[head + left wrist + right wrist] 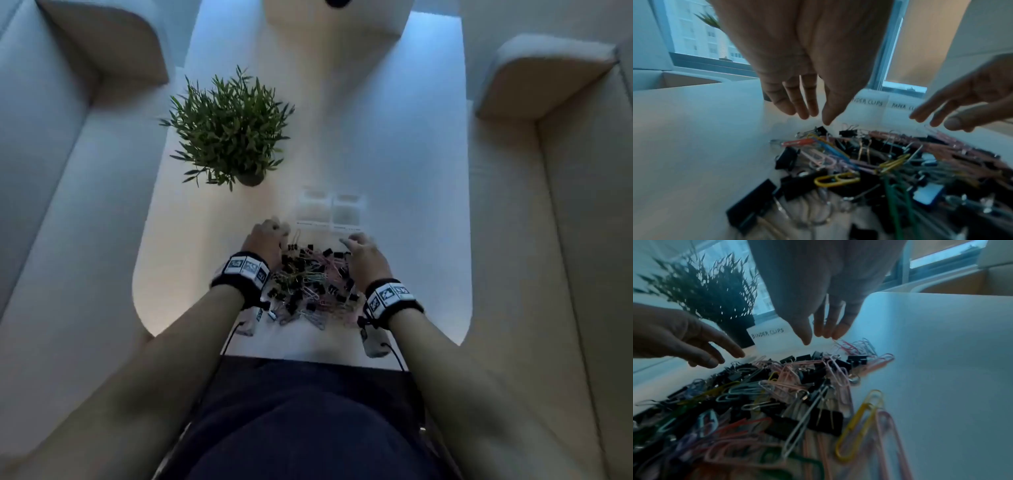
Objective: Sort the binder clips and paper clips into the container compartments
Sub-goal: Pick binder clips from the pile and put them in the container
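A mixed pile (313, 282) of black binder clips (825, 419) and coloured paper clips (859, 423) lies on the white table between my two hands. Just beyond it stands a clear container (330, 207) with compartments labelled "BINDER CLIPS" (767, 334) and "PAPER CLIPS" (902, 106). My left hand (265, 236) hovers over the pile's far left edge, fingers (805, 105) relaxed and pointing down, holding nothing. Over the far right edge hovers my right hand (359, 251), fingers (826, 327) hanging straight, tips just above pink paper clips, empty too.
A potted green plant (229, 132) stands on the table (411, 205) behind and left of the container. Pale sofas (51, 171) flank the table on both sides. Bare tabletop extends to the right of the pile.
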